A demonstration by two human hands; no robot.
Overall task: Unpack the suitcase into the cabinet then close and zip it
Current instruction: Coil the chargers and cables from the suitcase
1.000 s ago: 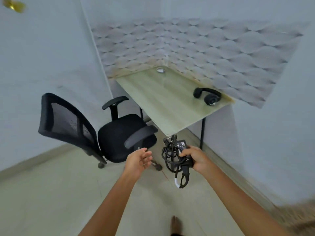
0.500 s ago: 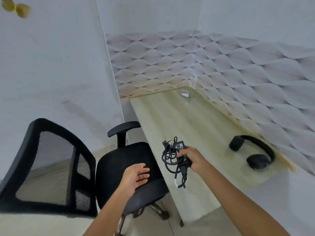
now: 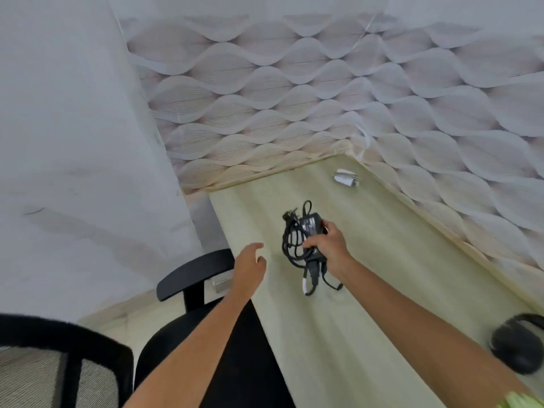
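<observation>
Corner of a room. Plain pale wall [image 3: 73, 128] on the left. Wave-patterned panelling [image 3: 294, 92] runs behind and along the right of a light wood-grain surface [image 3: 338, 334] pushed into the corner. Black office chair [image 3: 182, 343] with mesh back and padded armrest stands just beside the surface's left edge. Pale floor [image 3: 123, 313] shows beneath. Soft, even light.

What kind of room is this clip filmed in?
Probably a small home office or study corner: a wooden desk against patterned wallpaper, a black office chair beside it, and headphones on the desk.
</observation>
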